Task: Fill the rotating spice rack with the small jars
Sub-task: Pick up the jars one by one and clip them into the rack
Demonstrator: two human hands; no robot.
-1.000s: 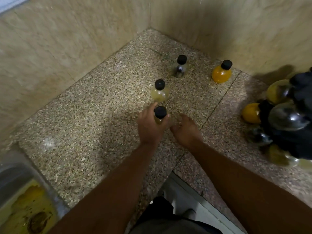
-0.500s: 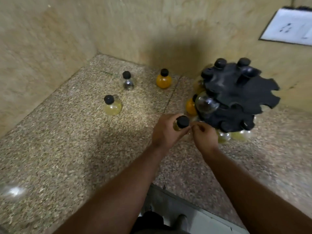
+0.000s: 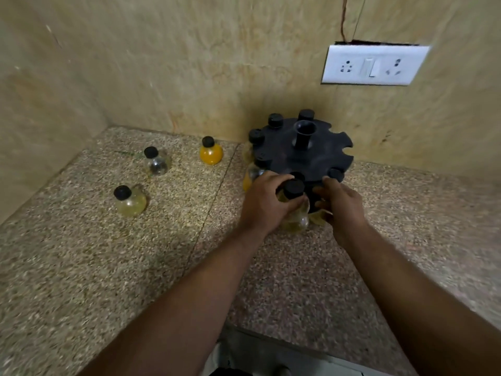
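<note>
A black rotating spice rack stands on the stone counter against the back wall, with several black-capped jars in its edge slots. My left hand grips a small round jar of pale yellow contents with a black cap, held at the rack's near edge. My right hand rests on the rack's near rim beside the jar, fingers curled on it. Three loose jars stand to the left: a pale yellow one, a clear one and an orange one.
The speckled counter meets tan walls in a corner at the far left. A white socket plate is on the back wall above the rack. The counter's front edge runs below my arms.
My left hand carried the pale yellow jar rightwards from the middle of the counter to the rack's near edge. My right hand moved along with it onto the rack. The view swung right.
</note>
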